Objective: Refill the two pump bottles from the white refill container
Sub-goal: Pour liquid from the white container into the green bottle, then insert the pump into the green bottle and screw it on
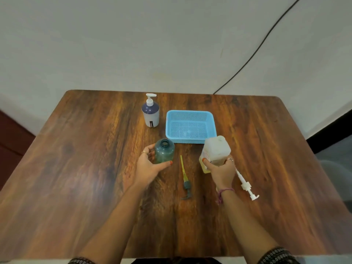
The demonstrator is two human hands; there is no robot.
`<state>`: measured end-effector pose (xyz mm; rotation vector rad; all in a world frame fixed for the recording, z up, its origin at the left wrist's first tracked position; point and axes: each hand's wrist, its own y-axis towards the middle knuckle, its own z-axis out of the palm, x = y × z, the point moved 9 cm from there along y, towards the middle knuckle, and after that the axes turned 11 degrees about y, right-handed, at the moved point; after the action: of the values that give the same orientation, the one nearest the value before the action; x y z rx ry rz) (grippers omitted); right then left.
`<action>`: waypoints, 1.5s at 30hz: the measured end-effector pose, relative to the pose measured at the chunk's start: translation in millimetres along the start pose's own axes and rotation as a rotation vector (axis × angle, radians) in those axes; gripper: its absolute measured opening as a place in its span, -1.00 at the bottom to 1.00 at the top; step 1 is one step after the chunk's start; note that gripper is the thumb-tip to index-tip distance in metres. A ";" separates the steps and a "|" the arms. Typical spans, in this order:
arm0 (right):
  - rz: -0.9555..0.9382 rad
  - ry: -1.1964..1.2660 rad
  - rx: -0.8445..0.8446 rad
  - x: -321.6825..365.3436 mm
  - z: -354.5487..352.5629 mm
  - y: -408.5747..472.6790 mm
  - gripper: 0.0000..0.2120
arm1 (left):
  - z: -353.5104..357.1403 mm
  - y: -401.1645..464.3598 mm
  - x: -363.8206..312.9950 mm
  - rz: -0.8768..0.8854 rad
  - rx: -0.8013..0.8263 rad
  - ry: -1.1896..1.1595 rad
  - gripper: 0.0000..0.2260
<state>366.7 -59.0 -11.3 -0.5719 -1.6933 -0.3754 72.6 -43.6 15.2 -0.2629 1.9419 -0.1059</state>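
Both bottles (164, 151) (216, 151) stand upright, mouths up.

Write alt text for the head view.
The left hand grips an open teal bottle while the right hand grips the white refill container on a wooden table. Two removed pumps lie nearby, beside a blue basket.

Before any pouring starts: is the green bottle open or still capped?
Open. The green bottle shows a bare round mouth, and its green pump lies on the table beside it.
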 end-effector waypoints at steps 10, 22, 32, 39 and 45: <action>0.007 0.008 -0.052 -12.0 -4.6 -16.0 -0.34 | 13.4 2.5 48.5 -0.093 0.020 0.033 -0.36; 0.193 0.030 -0.123 -36.4 -8.6 -39.2 -0.04 | 21.3 -3.1 68.3 -0.057 0.029 0.078 -0.31; 0.005 -0.238 0.426 -43.8 31.7 -102.9 -0.49 | 30.2 -7.8 92.3 -0.054 0.082 0.163 -0.05; -0.065 -0.546 0.743 -47.7 64.2 -106.1 -0.55 | 33.3 -0.6 83.7 0.000 0.060 0.166 -0.13; -0.049 -0.651 0.823 -54.6 67.5 -101.7 -0.54 | 32.3 0.3 79.3 0.025 0.070 0.188 -0.33</action>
<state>261.5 -115.3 -71.7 -0.0197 -2.2688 0.5331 74.1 -60.1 -68.8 -0.1878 2.1227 -0.1873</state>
